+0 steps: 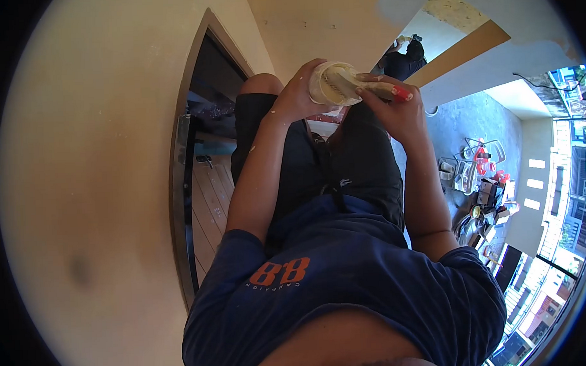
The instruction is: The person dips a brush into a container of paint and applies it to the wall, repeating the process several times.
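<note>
My left hand (295,99) is wrapped round a small white tub (317,85) held up above my knees. The tub's open top tilts to the right, and a pale, creamy paste (335,90) coats its inside. In my right hand (399,113) is a putty knife (377,86) with a pale handle and a red end. Its wide blade reaches into the mouth of the tub, against the paste. The fingers of my right hand are closed round the handle. White specks dot my left hand and forearm.
A dark-framed doorway (205,154) stands on the left beside a cream wall (92,158). At the upper right, another person (405,60) has raised arms. Chairs, red items and boxes (490,192) clutter the floor on the right, near bright windows (561,193).
</note>
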### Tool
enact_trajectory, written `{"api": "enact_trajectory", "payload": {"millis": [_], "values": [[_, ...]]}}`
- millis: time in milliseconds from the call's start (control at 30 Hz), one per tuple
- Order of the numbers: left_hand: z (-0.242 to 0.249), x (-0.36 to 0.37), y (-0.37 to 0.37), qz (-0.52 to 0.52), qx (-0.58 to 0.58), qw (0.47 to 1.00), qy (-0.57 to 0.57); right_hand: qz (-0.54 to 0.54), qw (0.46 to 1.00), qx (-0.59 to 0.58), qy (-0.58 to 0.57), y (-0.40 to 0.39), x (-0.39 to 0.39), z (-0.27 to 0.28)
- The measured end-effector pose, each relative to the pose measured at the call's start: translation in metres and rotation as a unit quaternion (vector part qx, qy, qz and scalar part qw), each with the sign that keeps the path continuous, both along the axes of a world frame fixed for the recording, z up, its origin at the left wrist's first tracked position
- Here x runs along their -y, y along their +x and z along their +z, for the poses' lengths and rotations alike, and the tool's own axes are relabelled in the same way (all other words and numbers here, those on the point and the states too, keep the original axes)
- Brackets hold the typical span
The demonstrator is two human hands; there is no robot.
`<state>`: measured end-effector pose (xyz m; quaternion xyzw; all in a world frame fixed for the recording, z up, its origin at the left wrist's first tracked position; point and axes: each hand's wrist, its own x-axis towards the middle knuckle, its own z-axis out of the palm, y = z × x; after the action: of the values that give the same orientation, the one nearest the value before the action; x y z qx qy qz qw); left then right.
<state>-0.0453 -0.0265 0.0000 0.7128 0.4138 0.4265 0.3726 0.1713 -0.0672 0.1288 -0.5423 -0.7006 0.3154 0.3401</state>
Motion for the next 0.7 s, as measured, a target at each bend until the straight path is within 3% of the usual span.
{"api": "enact_trajectory", "payload": {"millis": [167, 233, 267, 333, 700], "values": [[0.003, 0.001, 0.002, -0.001, -0.008, 1.000, -0.011, 0.010, 1.000, -0.010, 0.024, 0.000, 0.004, -0.004], [0.006, 0.002, 0.002, 0.009, -0.031, 0.999, -0.021, 0.066, 0.988, -0.015, 0.139, -0.001, 0.001, -0.014], [0.008, 0.002, 0.002, 0.008, -0.032, 0.999, -0.020, 0.066, 0.988, -0.015, 0.140, 0.000, 0.001, -0.015], [0.009, 0.002, 0.002, 0.005, 0.001, 0.999, -0.035, 0.116, 0.972, 0.083, 0.189, 0.002, 0.001, -0.014], [0.008, 0.001, 0.000, 0.026, 0.036, 0.999, -0.021, 0.128, 0.947, 0.079, 0.283, -0.004, 0.001, -0.031]]}}
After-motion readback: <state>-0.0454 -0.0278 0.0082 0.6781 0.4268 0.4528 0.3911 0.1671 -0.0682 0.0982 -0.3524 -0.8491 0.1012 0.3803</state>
